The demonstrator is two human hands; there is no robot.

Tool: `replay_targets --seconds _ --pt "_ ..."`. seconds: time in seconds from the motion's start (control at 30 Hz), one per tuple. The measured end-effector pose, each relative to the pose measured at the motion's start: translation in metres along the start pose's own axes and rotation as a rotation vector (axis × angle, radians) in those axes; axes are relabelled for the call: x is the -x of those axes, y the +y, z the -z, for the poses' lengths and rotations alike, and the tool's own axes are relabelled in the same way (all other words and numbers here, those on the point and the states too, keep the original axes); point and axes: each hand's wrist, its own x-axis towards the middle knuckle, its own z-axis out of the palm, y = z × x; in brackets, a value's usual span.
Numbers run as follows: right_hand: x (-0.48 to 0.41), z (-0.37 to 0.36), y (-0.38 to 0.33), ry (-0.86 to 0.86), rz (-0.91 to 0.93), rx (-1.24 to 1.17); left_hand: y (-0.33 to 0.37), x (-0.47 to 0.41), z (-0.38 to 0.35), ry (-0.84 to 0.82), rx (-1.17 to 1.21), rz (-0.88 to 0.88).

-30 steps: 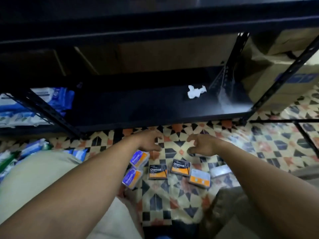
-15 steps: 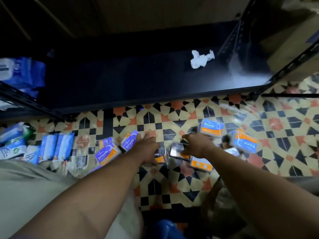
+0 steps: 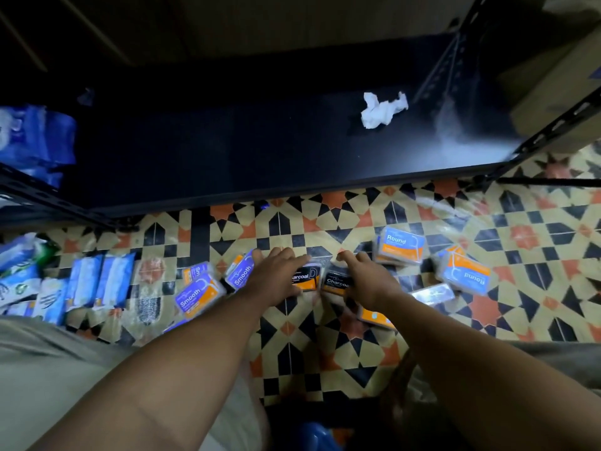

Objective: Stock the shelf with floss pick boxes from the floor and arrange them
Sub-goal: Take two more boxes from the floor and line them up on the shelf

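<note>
Pickup step: left hand (image 3: 276, 278) and right hand (image 3: 366, 276) reach down onto the two Charcoal floss pick boxes (image 3: 336, 281) on the tiled floor (image 3: 325, 353). Fingers spread, nothing clenched yet. Next: close each grip, lift to the bare black shelf (image 3: 227, 151).

- Dim light is seen throughout; the shelf board (image 3: 227, 151) is left almost black.
- A pale sheen is caught at the board's right end.
- The patterned floor (image 3: 325, 353) is lit best.
- Soft blur is noticed everywhere, and straight lines are bent near the edges.
</note>
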Motion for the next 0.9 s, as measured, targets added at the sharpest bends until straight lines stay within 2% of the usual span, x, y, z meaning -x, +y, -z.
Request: replay_targets --seconds 0.27,0.63,0.9 --pt "0.012 0.037 -0.011 0.169 0.046 -0.127 0.004 0.009 0.041 0.129 0.201 0.022" --pt "0.076 0.189 -0.062 0.495 0.251 -0.137 0.017 0.071 0.198 0.578 0.069 0.030" --pt "0.159 0.313 -0.115 0.877 0.466 -0.050 0.046 0.140 0.329 0.963 -0.083 -0.061"
